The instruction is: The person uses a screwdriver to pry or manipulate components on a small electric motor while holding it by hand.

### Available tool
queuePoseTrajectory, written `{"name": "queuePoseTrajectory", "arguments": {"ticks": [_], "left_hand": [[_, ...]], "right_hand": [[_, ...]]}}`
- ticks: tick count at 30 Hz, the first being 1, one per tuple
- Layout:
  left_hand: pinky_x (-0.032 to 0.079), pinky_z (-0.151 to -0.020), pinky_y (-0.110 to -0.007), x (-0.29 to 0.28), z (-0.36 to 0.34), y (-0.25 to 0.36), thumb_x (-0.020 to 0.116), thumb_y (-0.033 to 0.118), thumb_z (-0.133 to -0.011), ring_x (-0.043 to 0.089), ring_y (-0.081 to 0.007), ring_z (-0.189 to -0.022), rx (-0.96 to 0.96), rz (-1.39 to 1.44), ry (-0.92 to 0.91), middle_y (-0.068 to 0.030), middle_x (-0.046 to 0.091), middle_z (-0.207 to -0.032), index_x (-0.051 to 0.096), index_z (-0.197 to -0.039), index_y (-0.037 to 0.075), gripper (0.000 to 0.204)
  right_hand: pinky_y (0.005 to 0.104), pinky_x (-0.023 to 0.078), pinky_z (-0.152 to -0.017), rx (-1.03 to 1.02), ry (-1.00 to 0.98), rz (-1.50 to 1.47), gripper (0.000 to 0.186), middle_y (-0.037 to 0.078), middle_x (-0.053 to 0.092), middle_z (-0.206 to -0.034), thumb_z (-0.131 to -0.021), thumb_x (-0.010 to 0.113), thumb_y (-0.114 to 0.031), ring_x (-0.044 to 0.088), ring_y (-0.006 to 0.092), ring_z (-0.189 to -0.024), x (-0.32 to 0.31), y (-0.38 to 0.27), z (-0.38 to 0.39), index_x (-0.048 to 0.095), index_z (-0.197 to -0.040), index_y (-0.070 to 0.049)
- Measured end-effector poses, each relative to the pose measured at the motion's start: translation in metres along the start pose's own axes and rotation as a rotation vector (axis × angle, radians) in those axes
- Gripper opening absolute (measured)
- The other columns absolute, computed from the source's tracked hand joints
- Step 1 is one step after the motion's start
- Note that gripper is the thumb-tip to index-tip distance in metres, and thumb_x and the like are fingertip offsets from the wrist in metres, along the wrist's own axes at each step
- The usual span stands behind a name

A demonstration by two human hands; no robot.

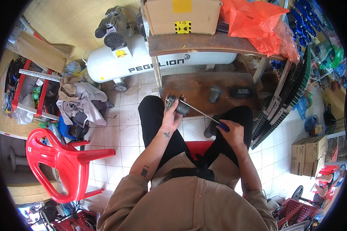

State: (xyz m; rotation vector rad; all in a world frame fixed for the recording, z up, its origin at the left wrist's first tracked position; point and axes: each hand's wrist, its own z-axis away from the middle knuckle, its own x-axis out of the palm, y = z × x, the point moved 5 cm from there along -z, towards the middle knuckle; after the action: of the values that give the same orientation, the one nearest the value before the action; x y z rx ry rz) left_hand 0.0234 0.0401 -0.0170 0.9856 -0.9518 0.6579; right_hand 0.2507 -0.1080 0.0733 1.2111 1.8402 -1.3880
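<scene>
Near the centre, my left hand (169, 118) is closed around a small dark cylindrical motor-like part (181, 108) with a metal fitting on its end. In my right hand (234, 134) is the blue handle of a long screwdriver (200, 111), whose shaft slants up-left to the metal end of that part; whether the tip touches it, I cannot tell. Beyond my knees, a brown wooden board (173, 89) on the low shelf bears a grey lumpy part (214, 94) and a flat black case (240, 91).
A white-tanked compressor (104, 63) stands behind, beside an upper shelf (189, 44) holding a cardboard box (181, 15) and orange plastic. A red chair (56, 161) and crumpled cloth (81, 100) are left. Curved black tracks (277, 100), cardboard cartons (308, 154) and red crates (297, 211) are right.
</scene>
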Motion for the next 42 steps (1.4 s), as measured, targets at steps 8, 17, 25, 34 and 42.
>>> {"name": "queuePoseTrajectory", "arguments": {"ticks": [8, 17, 25, 34, 42], "left_hand": [[0.05, -0.1, -0.043, 0.001, 0.001, 0.002, 0.072, 0.014, -0.093, 0.06, -0.0273, -0.121, 0.03, -0.022, 0.045, -0.0122, 0.06, -0.13, 0.043, -0.143, 0.031, 0.06], [0.05, -0.1, -0.042, -0.013, -0.007, -0.001, 0.072, 0.012, -0.092, 0.06, -0.0249, -0.118, -0.021, 0.088, 0.055, -0.0089, 0.063, -0.122, 0.05, -0.137, 0.03, 0.053], [0.05, -0.098, -0.042, -0.003, -0.002, 0.0, 0.073, 0.009, -0.091, 0.061, -0.0244, -0.116, -0.018, 0.072, 0.029, -0.0077, 0.063, -0.12, 0.052, -0.137, 0.033, 0.056], [0.05, -0.099, -0.045, -0.003, -0.002, 0.0, 0.071, 0.011, -0.092, 0.061, -0.024, -0.112, 0.0, 0.051, -0.007, -0.0077, 0.063, -0.118, 0.051, -0.137, 0.03, 0.052], [0.051, -0.096, -0.043, -0.007, -0.005, -0.002, 0.072, 0.008, -0.091, 0.061, -0.0228, -0.108, -0.018, 0.124, 0.048, -0.0077, 0.063, -0.115, 0.051, -0.136, 0.028, 0.053]], "right_hand": [[0.0412, 0.055, -0.074, 0.011, -0.118, 0.001, 0.023, 0.011, 0.069, -0.089, -0.086, 0.072, -0.019, 0.068, 0.0328, -0.082, 0.001, -0.011, -0.003, 0.072, -0.107, -0.009], [0.0391, 0.056, -0.078, 0.025, -0.036, -0.022, 0.026, 0.008, 0.066, -0.094, -0.08, 0.079, -0.02, 0.067, 0.0291, -0.088, 0.0, -0.014, -0.001, 0.073, -0.103, -0.009], [0.0393, 0.056, -0.075, 0.106, -0.034, -0.009, 0.028, 0.008, 0.067, -0.097, -0.078, 0.081, -0.022, 0.069, 0.0309, -0.087, 0.002, -0.009, 0.002, 0.072, -0.103, -0.011], [0.0417, 0.056, -0.074, 0.054, -0.098, -0.042, 0.03, 0.011, 0.069, -0.092, -0.084, 0.076, -0.027, 0.069, 0.0331, -0.084, 0.001, -0.019, -0.002, 0.068, -0.106, -0.009], [0.0398, 0.056, -0.072, -0.042, -0.066, -0.007, 0.023, 0.008, 0.065, -0.093, -0.082, 0.076, -0.017, 0.067, 0.029, -0.086, 0.006, -0.02, 0.003, 0.072, -0.103, -0.009]]}}
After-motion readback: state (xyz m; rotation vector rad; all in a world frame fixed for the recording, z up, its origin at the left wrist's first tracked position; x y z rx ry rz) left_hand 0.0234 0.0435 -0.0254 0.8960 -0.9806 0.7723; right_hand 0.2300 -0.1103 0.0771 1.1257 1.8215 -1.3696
